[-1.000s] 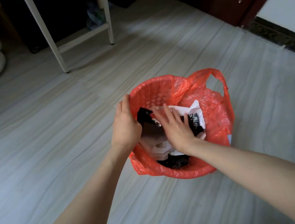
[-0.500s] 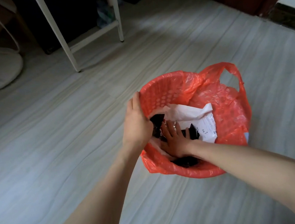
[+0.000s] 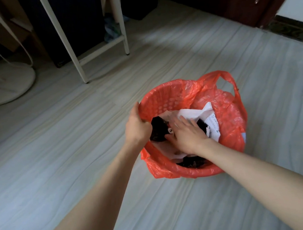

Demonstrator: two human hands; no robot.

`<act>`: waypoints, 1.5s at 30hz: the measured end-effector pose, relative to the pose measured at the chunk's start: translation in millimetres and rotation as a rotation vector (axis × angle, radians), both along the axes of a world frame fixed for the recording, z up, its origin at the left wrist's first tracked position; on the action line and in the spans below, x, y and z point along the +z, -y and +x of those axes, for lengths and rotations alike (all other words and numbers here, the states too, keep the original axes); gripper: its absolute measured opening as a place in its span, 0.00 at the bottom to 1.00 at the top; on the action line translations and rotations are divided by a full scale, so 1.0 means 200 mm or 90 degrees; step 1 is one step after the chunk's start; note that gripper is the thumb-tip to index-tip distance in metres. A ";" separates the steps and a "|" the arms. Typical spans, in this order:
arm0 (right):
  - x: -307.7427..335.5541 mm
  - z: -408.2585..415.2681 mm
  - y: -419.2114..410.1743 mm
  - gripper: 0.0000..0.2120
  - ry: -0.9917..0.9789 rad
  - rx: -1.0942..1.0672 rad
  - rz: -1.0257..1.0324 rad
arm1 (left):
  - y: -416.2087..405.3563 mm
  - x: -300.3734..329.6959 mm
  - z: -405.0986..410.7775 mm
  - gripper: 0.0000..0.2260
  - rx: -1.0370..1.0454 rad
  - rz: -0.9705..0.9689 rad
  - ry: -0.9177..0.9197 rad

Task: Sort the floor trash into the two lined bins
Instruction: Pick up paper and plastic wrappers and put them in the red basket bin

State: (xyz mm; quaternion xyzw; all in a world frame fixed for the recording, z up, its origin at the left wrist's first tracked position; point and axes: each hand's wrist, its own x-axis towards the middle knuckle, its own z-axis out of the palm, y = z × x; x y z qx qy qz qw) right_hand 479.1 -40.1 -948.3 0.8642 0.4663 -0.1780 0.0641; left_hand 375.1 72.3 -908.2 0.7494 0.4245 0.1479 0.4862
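Just right of centre on the pale plank floor (image 3: 61,163) stands a round bin (image 3: 161,102) lined with an orange-red plastic bag (image 3: 227,123), one bag handle (image 3: 228,81) looping up at the rim's 1 o'clock. At the rim's 9 o'clock the left hand (image 3: 137,128) grips the edge, thumb hooked over and inside; its fingers wrap the outer wall and are hidden from the camera. Inside the bin the right hand (image 3: 187,135) lies palm down with fingers spread and nearly straight, pressing on the trash; whatever sits directly under the palm is covered, and motion blur softens the fingertips. Crumpled white paper (image 3: 195,112) rises toward 12 o'clock of that hand, a printed slip (image 3: 214,126) at 3 o'clock has text too small to read, and dark wrappers (image 3: 157,128) lie at 9 o'clock, more dark scraps (image 3: 190,164) showing near the bin's 6 o'clock wall. Beyond, at the frame's 11 o'clock, white furniture legs (image 3: 62,39) stand on the floor; a round white base (image 3: 6,88) at 10 o'clock is cut off by the left edge.
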 end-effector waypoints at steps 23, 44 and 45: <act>0.41 -0.13 -0.07 0.23 0.038 0.079 0.203 | -0.33 -0.04 -0.25 0.14 0.146 -0.104 -0.044; 0.49 -1.47 -1.29 0.22 0.035 0.423 0.115 | -1.20 -0.03 -1.80 0.15 0.528 -0.168 0.145; 0.49 -1.52 -1.34 0.22 0.042 0.433 0.102 | -1.23 -0.06 -1.85 0.18 0.549 -0.171 0.158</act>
